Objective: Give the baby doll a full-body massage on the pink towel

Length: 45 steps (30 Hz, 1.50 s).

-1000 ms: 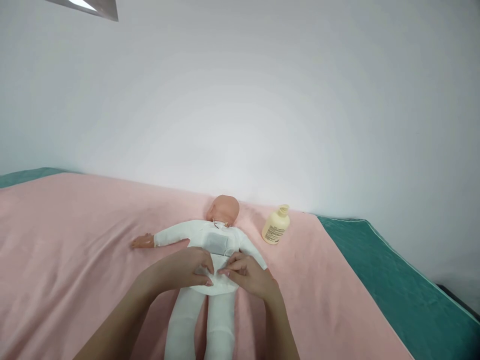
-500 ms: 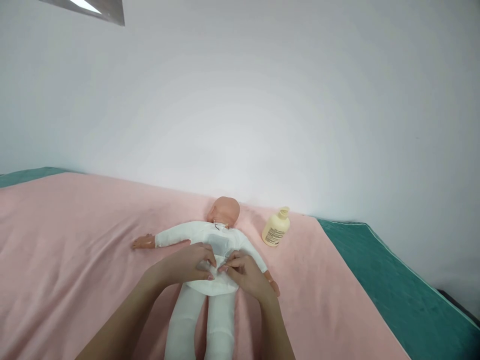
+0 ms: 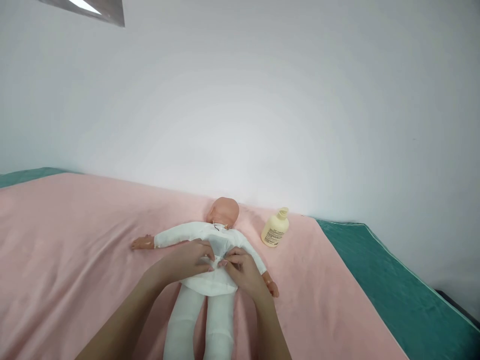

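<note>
A baby doll [image 3: 195, 230] with a white cloth body and bare plastic head and hands lies on a pink sheet, arms spread, legs toward me. A greyish patch [image 3: 219, 245] shows on its upper torso. My left hand [image 3: 195, 260] is closed at the middle of the torso, with thumb and fingers pinching white cloth [image 3: 212, 285]. Close on its right, my right hand [image 3: 240, 267] pinches the same cloth with curled fingers. The two sets of fingertips nearly meet. They partly hide what they grip.
A cream pump bottle [image 3: 275, 230] stands right of the doll's head. The wrinkled pink sheet [image 3: 75, 240] lies over a green cover [image 3: 390, 270], visible at the right and far left. A pale wall [image 3: 240, 100] rises just behind the doll's head.
Both hands have shifted slightly up the torso toward the doll's head, with the fingers still pinched. The patch now looks more bunched and partly covered. The doll and bottle stay in place.
</note>
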Tool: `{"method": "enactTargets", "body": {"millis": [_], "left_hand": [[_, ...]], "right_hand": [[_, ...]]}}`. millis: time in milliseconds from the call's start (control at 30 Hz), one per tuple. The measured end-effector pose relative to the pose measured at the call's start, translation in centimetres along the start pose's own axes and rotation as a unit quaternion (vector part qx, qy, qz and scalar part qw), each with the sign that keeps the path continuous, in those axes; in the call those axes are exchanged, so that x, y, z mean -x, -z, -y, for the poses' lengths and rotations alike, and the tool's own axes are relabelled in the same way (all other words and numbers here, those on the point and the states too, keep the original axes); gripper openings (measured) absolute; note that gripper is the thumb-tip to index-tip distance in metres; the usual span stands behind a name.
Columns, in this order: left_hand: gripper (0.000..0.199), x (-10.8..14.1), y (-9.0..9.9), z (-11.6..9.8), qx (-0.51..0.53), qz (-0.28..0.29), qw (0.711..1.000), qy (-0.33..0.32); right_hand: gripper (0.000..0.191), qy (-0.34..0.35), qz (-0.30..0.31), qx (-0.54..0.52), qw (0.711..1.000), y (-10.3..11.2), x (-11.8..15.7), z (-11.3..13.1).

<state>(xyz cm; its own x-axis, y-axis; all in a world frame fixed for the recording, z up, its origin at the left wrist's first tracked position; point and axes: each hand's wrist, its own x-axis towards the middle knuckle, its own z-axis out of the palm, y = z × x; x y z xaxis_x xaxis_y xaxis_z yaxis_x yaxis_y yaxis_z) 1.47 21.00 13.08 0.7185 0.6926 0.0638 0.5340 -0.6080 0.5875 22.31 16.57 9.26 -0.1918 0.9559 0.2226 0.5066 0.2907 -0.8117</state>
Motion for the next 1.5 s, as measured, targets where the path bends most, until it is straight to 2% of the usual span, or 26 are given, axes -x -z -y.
{"method": "enactTargets", "body": {"millis": [133,300,533,700,833,1067,1233,1500], "left_hand": [[0.024,-0.3,-0.1,0.0,-0.011,-0.031,0.999,0.014],[0.021,-0.7,-0.9,0.7,0.009,-0.051,0.998,0.023],[0.024,-1.7,-1.7,1.1,-0.017,-0.090,0.996,-0.012],[0.025,-2.7,-2.7,1.9,-0.053,-0.185,0.980,-0.048],[0.034,-3.0,-3.8,2.7,-0.109,-0.230,0.966,-0.041],[0.036,-3.2,-4.4,3.4,-0.119,-0.216,0.969,-0.021],[0.036,-3.2,-4.2,3.4,-0.101,-0.204,0.973,-0.033],[0.034,-3.1,-4.1,3.6,-0.078,-0.198,0.976,-0.043]], "right_hand": [[0.025,0.007,-0.042,0.010,0.999,-0.1,-0.2,-0.2],[0.021,0.008,-0.027,0.025,0.999,-0.5,-0.4,-0.6],[0.020,0.020,-0.043,0.032,0.998,-0.6,-0.4,-0.9],[0.021,0.046,-0.098,0.031,0.994,-0.5,-0.9,-0.8],[0.021,0.028,-0.160,0.104,0.981,-0.7,-1.7,0.0],[0.021,-0.035,-0.143,0.237,0.960,-1.5,-3.9,1.3],[0.024,-0.034,-0.166,0.242,0.955,-2.4,-4.8,0.4],[0.025,-0.001,-0.181,0.217,0.959,-3.4,-4.1,-1.7]]}}
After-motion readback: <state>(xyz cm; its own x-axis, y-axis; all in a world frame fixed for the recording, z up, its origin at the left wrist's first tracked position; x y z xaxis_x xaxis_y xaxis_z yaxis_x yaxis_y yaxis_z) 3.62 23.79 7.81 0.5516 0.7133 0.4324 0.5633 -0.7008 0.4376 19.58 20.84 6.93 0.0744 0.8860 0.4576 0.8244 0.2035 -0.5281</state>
